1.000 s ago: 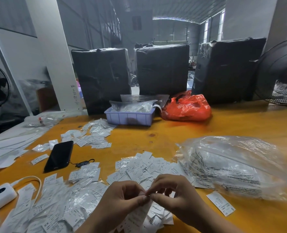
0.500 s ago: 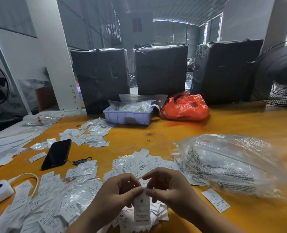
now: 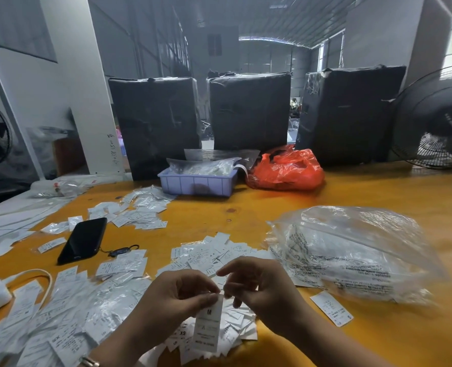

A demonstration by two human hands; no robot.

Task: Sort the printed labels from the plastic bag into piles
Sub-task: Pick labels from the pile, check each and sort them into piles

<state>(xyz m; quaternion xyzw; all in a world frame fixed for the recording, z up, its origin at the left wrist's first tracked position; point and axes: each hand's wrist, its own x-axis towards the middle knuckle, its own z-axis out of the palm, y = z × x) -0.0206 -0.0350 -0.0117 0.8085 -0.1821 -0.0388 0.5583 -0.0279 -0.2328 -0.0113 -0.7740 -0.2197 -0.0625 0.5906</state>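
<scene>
Head view, lower centre: left hand pinches a white printed "M" label by its top so the size reads; right hand, fingers loosely curled, holds nothing. Clear plastic bag lies at right.

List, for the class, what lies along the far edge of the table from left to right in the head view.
Left black wrapped bale → purple tray → middle black wrapped bale → orange plastic bag → right black wrapped bale → black fan.
</scene>
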